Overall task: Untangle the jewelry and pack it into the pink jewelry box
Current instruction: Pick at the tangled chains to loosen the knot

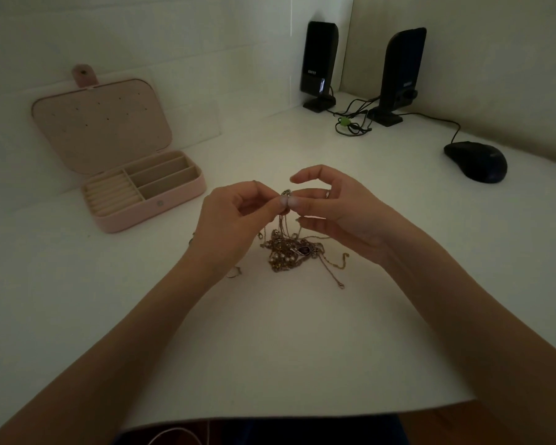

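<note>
A tangled heap of gold chains, pearls and a dark red stone, the jewelry (pixel 291 252), lies on the white table (pixel 270 332) at the centre. Strands rise from it to a small metal piece (pixel 285 191) pinched between the fingertips of my left hand (pixel 235 220) and my right hand (pixel 337 213), both just above the heap. The pink jewelry box (pixel 148 216) stands open at the left, lid up, its ring rolls and compartments showing nothing inside. A small ring (pixel 233 273) lies beside my left wrist.
Two black speakers (pixel 320 62) (pixel 398 75) stand at the back right with bundled cables (pixel 350 123). A black mouse (pixel 475 162) sits at the far right. The wall runs close behind the box. The table's front edge (pixel 302 412) is near my body.
</note>
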